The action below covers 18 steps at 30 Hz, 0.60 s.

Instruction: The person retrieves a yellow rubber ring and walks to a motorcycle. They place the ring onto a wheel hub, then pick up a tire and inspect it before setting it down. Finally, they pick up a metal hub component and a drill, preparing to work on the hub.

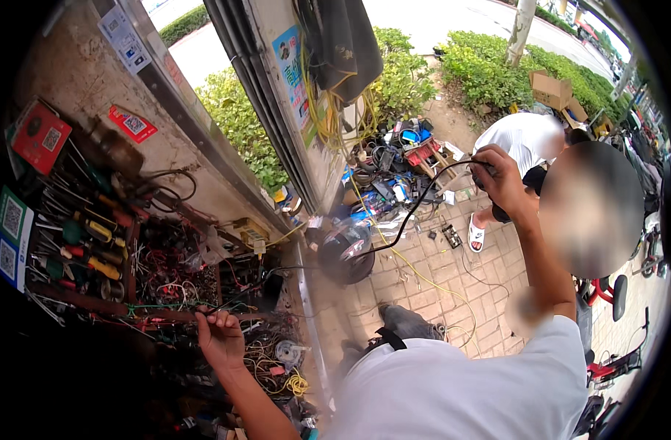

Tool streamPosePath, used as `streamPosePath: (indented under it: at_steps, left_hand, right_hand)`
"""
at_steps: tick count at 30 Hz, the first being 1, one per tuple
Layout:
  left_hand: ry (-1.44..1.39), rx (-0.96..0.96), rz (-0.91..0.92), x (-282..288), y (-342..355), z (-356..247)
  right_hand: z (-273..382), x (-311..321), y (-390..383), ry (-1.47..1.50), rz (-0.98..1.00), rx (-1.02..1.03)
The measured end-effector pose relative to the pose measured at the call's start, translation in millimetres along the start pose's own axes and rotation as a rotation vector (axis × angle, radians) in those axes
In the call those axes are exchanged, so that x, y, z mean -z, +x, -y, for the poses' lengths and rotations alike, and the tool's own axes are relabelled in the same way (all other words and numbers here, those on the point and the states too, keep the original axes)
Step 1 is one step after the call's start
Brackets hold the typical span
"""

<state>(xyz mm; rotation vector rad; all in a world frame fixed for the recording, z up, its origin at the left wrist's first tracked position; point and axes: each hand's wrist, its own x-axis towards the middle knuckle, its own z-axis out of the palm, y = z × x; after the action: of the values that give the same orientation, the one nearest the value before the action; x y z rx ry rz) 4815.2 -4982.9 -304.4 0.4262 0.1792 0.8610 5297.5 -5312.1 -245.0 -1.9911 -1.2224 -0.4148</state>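
Note:
My right hand [500, 180] is raised at the right, fingers closed round the end of a black cable [407, 224]. From there the cable arcs down and left past a dark round bucket [346, 257]. Low on the left, my left hand [221, 337] has its fingers curled together by the front edge of a wooden tray. A thin dark line runs toward its fingertips, but I cannot make out what they hold. The tray holds a tangle of small wires and parts [175, 268]. Several screwdrivers [93, 253] lie beside it.
A heap of electronic scrap [394, 176] covers the paving by the doorpost. A yellow cord [431, 282] trails over the bricks. Another person in white [519, 143] bends at the right, near parked bikes. Coiled wires [295, 383] lie under the tray.

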Motion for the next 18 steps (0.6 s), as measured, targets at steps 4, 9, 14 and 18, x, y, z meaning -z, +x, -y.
streamPosePath:
  at_steps: [4, 9, 14, 18]
  left_hand:
    - [-0.030, -0.013, 0.251, -101, 85, 11]
    - [-0.017, -0.091, 0.571, -233, 212, 8]
    - [-0.034, -0.395, 0.524, -352, 335, -27]
    - [0.095, -0.601, 0.185, -397, 365, 19]
  right_hand:
    - [-27, 35, 75, 0.125, -0.345, -0.179]
    - [-59, 63, 214, 0.340, -0.494, -0.220]
    - [-85, 49, 405, 0.445, -0.512, -0.185]
    - [-89, 23, 520, 0.160, -0.297, -0.371]
